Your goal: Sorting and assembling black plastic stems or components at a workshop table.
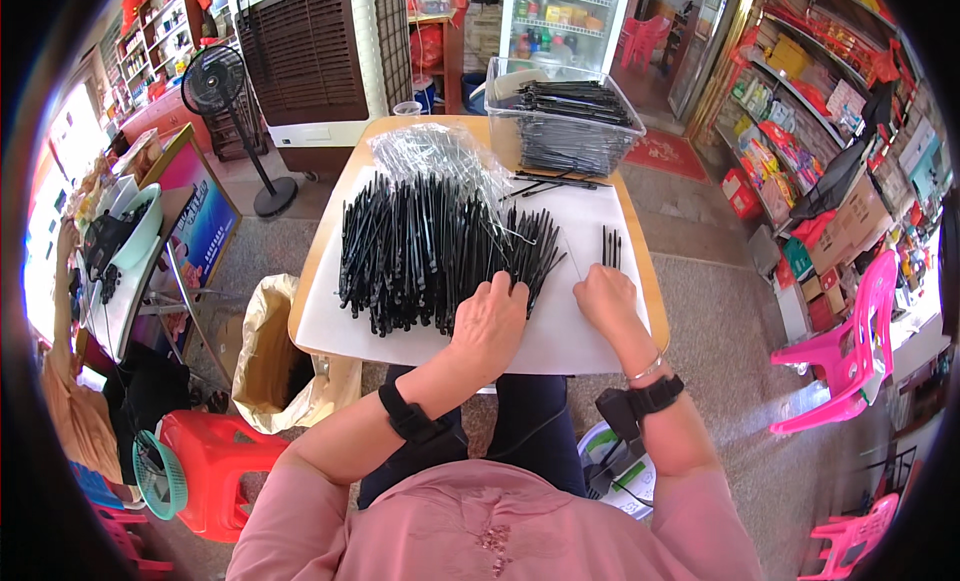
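A big heap of thin black sticks (420, 251) lies on the white sheet (570, 351) that covers most of the small table. My left hand (490, 326) is at the heap's near right edge, its fingers curled in against the sticks; what they grip is hidden. To the right, my right hand (606, 299) is closed, knuckles up, over the sheet. A few black sticks (612, 247) show just beyond its fingers; whether it holds them I cannot tell. Crumpled clear plastic bags (440, 153) lie against the heap's far side.
A clear plastic bin (505, 131) full of similar sticks stands at the table's far right, loose sticks (560, 181) before it. An open yellowish sack (262, 356) and red stool (215, 471) are at left. Pink chairs (850, 351) stand right. Another person's arm (65, 291) shows far left.
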A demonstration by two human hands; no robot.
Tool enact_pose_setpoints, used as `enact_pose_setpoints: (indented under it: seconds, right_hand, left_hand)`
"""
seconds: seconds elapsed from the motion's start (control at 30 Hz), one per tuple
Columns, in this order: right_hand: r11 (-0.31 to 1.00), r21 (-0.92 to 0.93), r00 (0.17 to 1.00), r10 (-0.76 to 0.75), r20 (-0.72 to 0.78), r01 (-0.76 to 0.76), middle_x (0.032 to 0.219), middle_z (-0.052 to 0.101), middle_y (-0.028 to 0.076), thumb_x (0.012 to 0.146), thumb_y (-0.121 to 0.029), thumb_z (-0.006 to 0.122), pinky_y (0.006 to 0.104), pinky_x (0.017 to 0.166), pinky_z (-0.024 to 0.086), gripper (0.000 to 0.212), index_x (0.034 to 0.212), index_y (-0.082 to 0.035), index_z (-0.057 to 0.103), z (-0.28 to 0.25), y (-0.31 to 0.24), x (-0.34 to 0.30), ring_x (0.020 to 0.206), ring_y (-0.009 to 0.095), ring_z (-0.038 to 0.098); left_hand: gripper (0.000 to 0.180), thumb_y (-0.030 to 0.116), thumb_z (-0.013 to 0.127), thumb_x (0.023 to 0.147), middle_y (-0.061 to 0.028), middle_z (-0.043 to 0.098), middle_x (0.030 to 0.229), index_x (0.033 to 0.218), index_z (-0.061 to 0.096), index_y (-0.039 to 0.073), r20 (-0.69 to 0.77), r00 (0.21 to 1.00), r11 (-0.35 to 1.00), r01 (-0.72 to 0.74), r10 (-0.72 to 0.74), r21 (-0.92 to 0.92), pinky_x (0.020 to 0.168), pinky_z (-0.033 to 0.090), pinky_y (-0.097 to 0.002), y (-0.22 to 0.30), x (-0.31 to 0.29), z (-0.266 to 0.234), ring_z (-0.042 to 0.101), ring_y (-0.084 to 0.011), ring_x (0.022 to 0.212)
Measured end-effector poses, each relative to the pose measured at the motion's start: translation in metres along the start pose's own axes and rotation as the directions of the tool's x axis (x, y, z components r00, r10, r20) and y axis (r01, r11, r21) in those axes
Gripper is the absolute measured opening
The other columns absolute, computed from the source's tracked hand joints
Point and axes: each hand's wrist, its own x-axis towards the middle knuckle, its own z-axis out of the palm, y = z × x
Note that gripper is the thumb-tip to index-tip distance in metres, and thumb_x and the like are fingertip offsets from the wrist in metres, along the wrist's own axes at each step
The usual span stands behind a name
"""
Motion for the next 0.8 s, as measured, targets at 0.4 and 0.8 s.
enact_pose_setpoints:
  seconds: [0.4,0.8]
  right_hand:
    - [0.432,0.883,0.983,0.075,0.170,-0.185,0.070,0.059,0.009,0.083,-0.003,0.050,0.0262,0.055,0.048,0.019,0.095,0.005,0.062,-0.027,-0.005,-0.059,0.059,0.011,0.055]
    - [0.094,0.993,0.997,0.038,-0.070,0.066,0.080,0.060,0.006,0.087,-0.001,0.055,0.0242,0.058,0.051,0.013,0.098,0.004,0.061,-0.062,-0.014,-0.085,0.064,0.010,0.057]
  left_hand:
    - [0.018,0.006,0.058,0.080,-0.0142,0.057,0.086,0.098,0.059,0.006,-0.137,0.972,0.932,0.136,-0.192,-0.337,0.066,0.048,-0.0444,-0.025,-0.015,-0.013,0.059,-0.0357,0.075]
    - [0.019,0.021,0.063,0.079,-0.0134,0.059,0.078,0.079,0.056,0.003,-0.018,1.000,0.999,-0.024,0.024,-0.029,0.068,0.049,-0.0422,-0.003,0.029,0.005,0.061,-0.0332,0.080]
